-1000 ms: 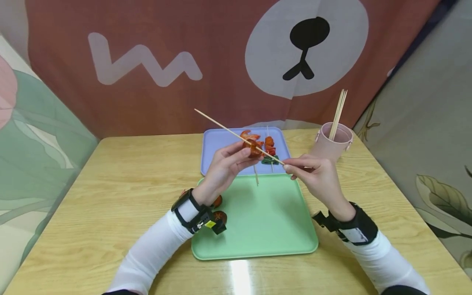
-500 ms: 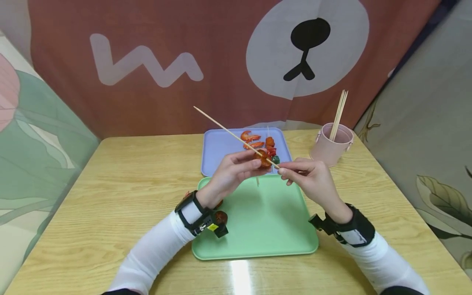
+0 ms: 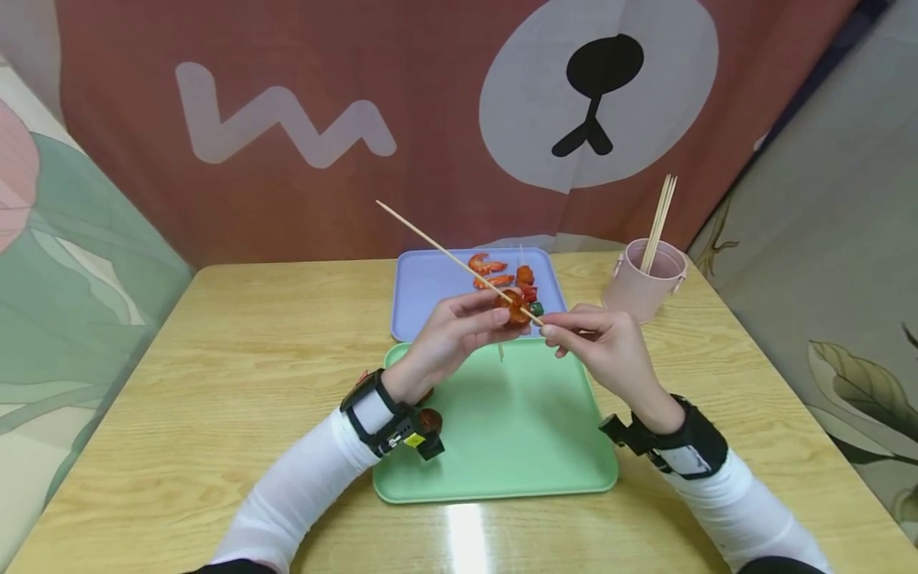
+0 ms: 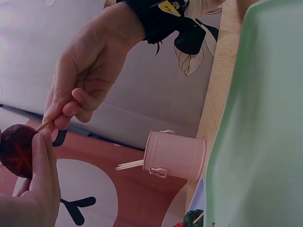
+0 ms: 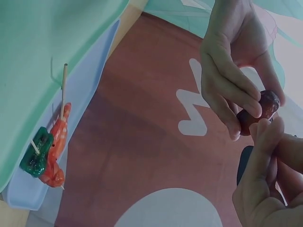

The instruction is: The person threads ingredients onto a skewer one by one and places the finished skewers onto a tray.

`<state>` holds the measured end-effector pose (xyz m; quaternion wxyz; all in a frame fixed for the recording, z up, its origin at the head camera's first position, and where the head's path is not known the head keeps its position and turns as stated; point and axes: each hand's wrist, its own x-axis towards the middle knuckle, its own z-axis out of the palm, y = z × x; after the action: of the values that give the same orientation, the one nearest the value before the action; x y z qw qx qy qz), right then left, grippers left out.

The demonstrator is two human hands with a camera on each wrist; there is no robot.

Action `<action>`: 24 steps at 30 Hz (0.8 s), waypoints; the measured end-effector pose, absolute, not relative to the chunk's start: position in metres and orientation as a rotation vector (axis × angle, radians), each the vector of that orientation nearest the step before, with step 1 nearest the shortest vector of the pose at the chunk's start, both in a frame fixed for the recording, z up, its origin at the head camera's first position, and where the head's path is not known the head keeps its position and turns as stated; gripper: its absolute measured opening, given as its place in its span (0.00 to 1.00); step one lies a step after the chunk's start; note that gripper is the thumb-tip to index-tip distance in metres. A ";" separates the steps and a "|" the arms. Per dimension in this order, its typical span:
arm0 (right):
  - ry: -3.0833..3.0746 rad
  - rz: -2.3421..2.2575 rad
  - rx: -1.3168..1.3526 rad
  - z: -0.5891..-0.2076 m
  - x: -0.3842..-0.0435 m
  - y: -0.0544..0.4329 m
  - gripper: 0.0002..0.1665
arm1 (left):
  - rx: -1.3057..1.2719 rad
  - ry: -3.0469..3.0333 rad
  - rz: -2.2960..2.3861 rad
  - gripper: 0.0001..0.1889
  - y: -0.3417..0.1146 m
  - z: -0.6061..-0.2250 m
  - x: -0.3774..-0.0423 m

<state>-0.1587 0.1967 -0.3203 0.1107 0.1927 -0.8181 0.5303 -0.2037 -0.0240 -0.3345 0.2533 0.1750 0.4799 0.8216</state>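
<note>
My left hand [image 3: 459,331] pinches a brown mushroom [image 3: 511,312] between thumb and fingers above the far edge of the green tray [image 3: 531,430]. In the left wrist view, the dark mushroom cap [image 4: 18,153] has a star-shaped cut. A long bamboo skewer [image 3: 437,245] slants across the mushroom's near face, its far end up and left. Whether it pierces the mushroom, I cannot tell. My right hand [image 3: 602,339] pinches the skewer's lower end, close beside the mushroom. In the right wrist view, fingers of both hands nearly meet at the mushroom [image 5: 267,105].
A lavender tray [image 3: 419,291] behind the green one bears skewered shrimp [image 3: 493,281] and another skewer with orange, red and green pieces [image 3: 526,279]. More mushrooms [image 3: 430,420] lie at the green tray's left, partly behind my left wrist. Right of the trays stands a pink bucket [image 3: 638,287] with several skewers [image 3: 658,223].
Both hands came slightly nearer each other; the left, with the mushroom, shifted right and a little down along the skewer. In the last half second they have barely moved.
</note>
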 end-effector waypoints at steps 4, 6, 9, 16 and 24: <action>-2.405 1.555 0.567 -0.321 -0.159 0.196 0.10 | 0.467 1.296 2.234 0.25 -0.025 -0.334 -0.203; -2.401 1.557 0.570 -0.321 -0.159 0.196 0.09 | 0.470 1.299 2.235 0.23 -0.025 -0.334 -0.203; -2.386 1.570 0.574 -0.321 -0.159 0.196 0.09 | 0.480 1.299 2.238 0.22 -0.025 -0.333 -0.203; -2.381 1.575 0.580 -0.320 -0.158 0.195 0.09 | 0.501 1.255 2.238 0.21 -0.026 -0.333 -0.204; -2.369 1.571 0.586 -0.318 -0.157 0.197 0.09 | 0.528 1.270 2.165 0.22 -0.031 -0.330 -0.209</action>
<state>-0.1571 0.1972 -0.3183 0.1191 0.2006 -0.8103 0.5375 -0.2089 -0.0312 -0.3300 0.2843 0.1973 0.4747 0.8093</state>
